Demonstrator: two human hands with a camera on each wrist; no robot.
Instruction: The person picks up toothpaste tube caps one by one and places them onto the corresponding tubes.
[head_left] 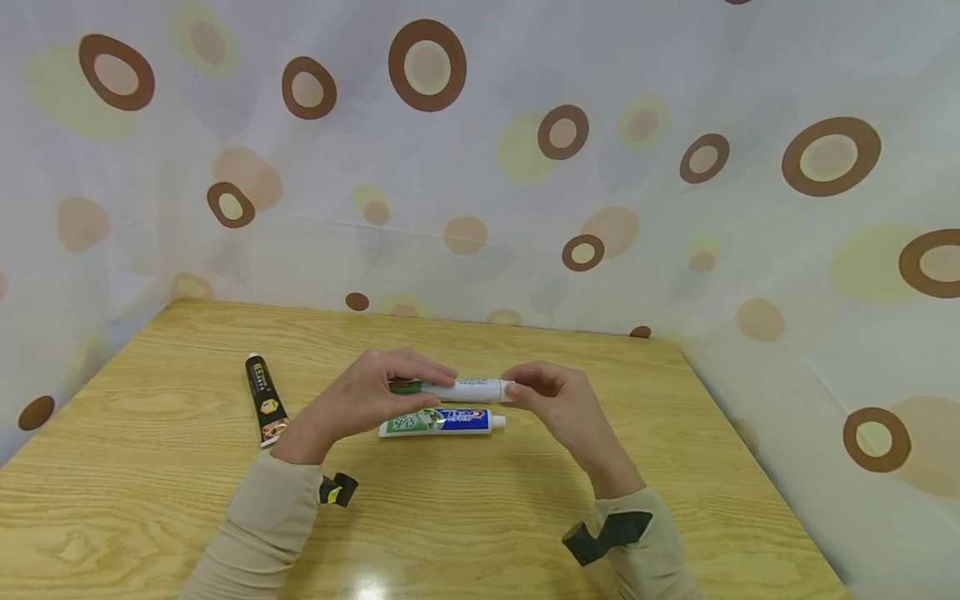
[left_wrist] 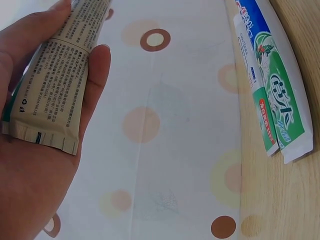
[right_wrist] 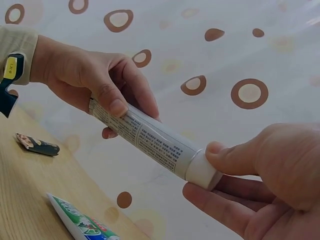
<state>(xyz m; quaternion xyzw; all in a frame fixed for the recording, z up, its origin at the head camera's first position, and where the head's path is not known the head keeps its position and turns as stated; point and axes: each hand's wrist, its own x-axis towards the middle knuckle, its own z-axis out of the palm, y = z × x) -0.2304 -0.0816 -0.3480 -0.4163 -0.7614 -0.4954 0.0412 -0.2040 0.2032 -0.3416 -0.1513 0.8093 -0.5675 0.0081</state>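
My left hand (head_left: 367, 396) grips the body of a pale toothpaste tube (right_wrist: 155, 142) with small printed text, thumb on one side and fingers on the other. The tube's flat crimped end lies against that palm in the left wrist view. At the tube's other end, my right hand (head_left: 558, 400) pinches the white cap (right_wrist: 201, 170) between thumb and fingers. The tube is held up off the table. Below it lies a green, blue and white toothpaste tube (head_left: 442, 422). Right beside that one is a slimmer white and green tube (left_wrist: 262, 110) with a red label.
A black tube (head_left: 266, 400) with a gold mark lies on the left of the wooden table (head_left: 465, 517). Behind and to both sides hangs a white sheet (head_left: 480, 167) patterned with brown rings and pale dots.
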